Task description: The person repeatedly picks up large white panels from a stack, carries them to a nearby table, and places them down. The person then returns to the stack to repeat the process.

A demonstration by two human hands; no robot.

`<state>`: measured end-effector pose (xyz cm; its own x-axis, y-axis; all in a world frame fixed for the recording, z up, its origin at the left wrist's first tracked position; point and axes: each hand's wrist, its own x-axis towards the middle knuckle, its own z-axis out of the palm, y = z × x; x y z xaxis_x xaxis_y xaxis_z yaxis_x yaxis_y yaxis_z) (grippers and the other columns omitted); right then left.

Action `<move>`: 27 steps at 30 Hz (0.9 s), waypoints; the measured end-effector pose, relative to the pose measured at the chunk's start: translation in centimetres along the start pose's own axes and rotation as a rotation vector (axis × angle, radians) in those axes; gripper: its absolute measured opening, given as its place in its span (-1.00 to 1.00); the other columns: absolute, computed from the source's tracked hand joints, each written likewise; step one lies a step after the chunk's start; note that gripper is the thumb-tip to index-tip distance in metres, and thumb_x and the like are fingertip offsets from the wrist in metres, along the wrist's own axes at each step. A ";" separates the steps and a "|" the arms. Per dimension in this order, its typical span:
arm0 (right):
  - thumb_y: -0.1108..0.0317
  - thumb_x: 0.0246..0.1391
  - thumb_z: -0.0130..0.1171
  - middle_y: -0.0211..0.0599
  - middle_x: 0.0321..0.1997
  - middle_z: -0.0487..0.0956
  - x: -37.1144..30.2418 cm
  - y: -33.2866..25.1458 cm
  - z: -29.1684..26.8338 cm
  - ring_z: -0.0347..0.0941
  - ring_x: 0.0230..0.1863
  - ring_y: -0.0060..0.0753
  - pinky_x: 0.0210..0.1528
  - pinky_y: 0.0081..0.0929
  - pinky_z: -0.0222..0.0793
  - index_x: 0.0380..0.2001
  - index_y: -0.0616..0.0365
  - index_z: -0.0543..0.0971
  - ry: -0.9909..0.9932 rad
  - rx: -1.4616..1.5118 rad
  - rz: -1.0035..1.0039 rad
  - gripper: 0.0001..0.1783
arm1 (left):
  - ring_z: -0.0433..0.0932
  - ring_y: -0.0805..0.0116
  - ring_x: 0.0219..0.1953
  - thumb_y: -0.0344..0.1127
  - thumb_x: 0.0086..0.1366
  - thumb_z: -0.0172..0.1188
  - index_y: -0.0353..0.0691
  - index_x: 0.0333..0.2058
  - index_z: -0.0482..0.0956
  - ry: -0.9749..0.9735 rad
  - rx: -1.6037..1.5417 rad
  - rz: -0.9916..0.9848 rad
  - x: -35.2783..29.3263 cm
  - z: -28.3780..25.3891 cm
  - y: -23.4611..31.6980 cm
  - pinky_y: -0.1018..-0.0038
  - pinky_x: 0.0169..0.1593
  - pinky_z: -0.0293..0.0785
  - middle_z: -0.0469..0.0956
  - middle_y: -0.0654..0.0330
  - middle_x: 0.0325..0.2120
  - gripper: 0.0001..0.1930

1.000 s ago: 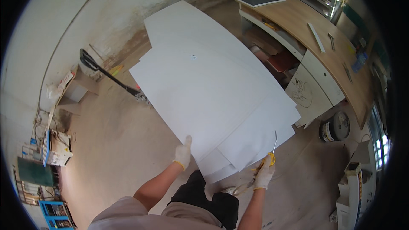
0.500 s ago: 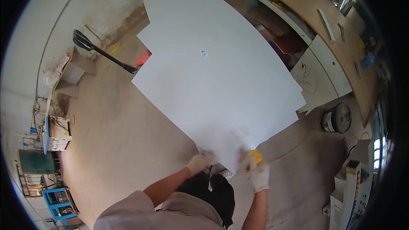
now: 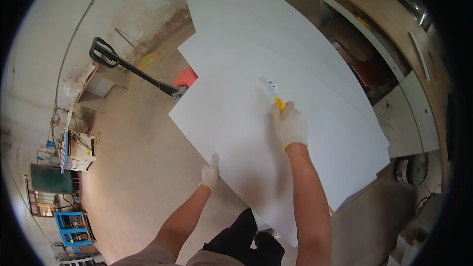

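Note:
A large white sheet (image 3: 231, 93) with angular cut-outs along its edges spreads in front of me, above the floor. Over its middle, my right hand (image 3: 291, 124), in a pale knit glove, is closed around a yellow-handled tool (image 3: 280, 103). The tool's pale, blurred far end points up and left, beside a small printed label (image 3: 272, 85) on the sheet. My left hand (image 3: 210, 172), gloved too, is at the sheet's left edge with one digit pointing away from me. Its other fingers are hidden, so its grip cannot be made out.
A pallet jack handle (image 3: 143, 76) juts out left of the sheet, near a red part (image 3: 185, 77). On the right stands a wooden workbench (image 3: 394, 7), with a dark bucket (image 3: 413, 169) below. A blue-framed machine (image 3: 74, 229) is at the lower left.
Both hands have left the sheet's near end. My right hand has moved forward over the middle with the yellow-handled tool; my left has shifted up and left along the edge. The view has turned.

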<state>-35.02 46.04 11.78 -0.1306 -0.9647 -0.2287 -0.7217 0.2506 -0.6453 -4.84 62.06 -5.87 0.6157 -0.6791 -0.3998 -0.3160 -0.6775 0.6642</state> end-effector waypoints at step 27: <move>-0.23 0.30 0.11 0.18 -0.27 0.68 -40.8 18.6 -10.5 0.65 -0.16 0.26 -0.13 0.07 0.54 0.05 0.09 0.57 -0.563 -0.225 0.573 -0.40 | 0.57 0.16 0.16 0.23 0.45 0.14 -0.36 0.27 0.41 -0.388 -0.711 -0.203 1.4 -1.0 2.6 0.23 0.25 0.51 0.58 0.08 0.14 -0.26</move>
<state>-50.25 89.20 16.73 -0.2023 -0.4934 -0.8460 -0.7733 0.6105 -0.1711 -4.11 59.66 -4.07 0.2782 -0.7002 -0.6575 0.3852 -0.5457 0.7442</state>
